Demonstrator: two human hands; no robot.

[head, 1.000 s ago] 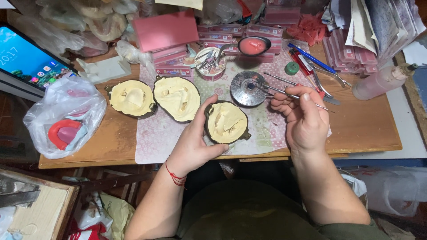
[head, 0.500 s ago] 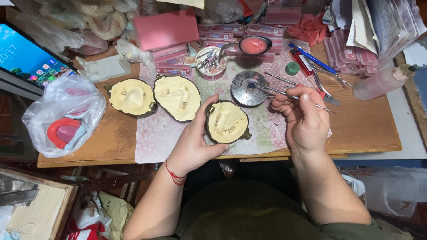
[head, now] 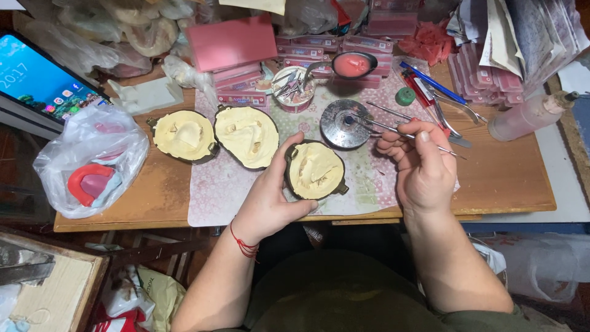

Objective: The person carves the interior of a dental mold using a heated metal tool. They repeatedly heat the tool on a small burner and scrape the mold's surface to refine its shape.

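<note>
My left hand grips a dark metal flask half filled with pale yellow plaster, resting at the near edge of the table. My right hand pinches a thin metal instrument whose tip reaches over a round shiny metal lid. Two more plaster-filled flask halves lie to the left, one in the middle and one further left. All sit on or beside a patterned paper mat.
A white plastic bag with a red object lies left, below a lit tablet screen. Behind are pink wax boxes, a cup of tools, a ladle of pink wax, pens, tweezers and a clear bottle.
</note>
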